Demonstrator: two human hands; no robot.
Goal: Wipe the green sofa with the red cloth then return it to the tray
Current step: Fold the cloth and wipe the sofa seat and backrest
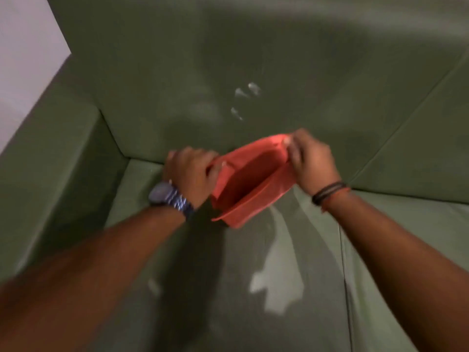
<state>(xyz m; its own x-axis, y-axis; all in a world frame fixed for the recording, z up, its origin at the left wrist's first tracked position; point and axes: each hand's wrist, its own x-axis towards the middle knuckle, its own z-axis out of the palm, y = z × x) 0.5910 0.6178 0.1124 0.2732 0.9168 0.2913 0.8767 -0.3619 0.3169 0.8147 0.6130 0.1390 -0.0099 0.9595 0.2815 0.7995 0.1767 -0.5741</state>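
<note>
The red cloth hangs stretched between both hands, just above where the green sofa's seat meets its backrest. My left hand, with a watch on its wrist, grips the cloth's left edge. My right hand, with dark bands on its wrist, pinches the cloth's upper right corner. The cloth sags open in the middle like a pocket. No tray is in view. The frame is blurred.
The sofa's left armrest rises at the left, with a pale wall behind it. A seam between seat cushions runs down the right side. Bright light patches lie on the seat and backrest.
</note>
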